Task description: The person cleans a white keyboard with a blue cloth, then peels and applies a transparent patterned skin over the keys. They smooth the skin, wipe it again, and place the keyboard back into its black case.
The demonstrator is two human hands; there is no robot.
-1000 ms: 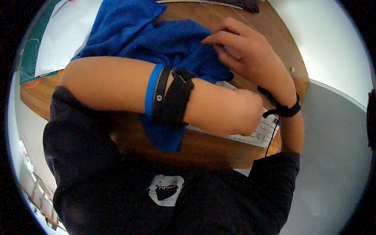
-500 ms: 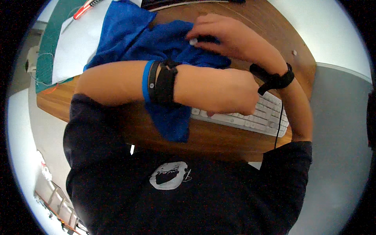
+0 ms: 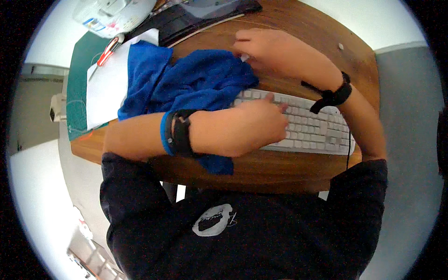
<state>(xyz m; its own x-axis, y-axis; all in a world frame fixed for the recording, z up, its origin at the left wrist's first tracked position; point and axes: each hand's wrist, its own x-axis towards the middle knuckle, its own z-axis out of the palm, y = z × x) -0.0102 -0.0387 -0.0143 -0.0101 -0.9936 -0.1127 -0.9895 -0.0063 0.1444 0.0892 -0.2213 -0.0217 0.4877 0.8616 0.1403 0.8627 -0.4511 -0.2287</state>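
While the white keyboard (image 3: 317, 126) sits under and to the right of my left hand (image 3: 259, 125), its long axis runs out rightward past those fingertips, right end angled a bit toward me. So yeah, left is the closer hand, hanging over the left half with fingers part-curled; honestly can't tell if it's gripping anything or even touching keys. My right hand (image 3: 261, 49) is out past the far edge, fingers pinched narrow, looks like on a small white piece (image 3: 244, 58). Blue cloth (image 3: 200, 74) is bunched just left of that hand, and some also pokes out on the near side of my left forearm. Further left: white paper (image 3: 107, 88) and a red-handled screwdriver (image 3: 109, 51).
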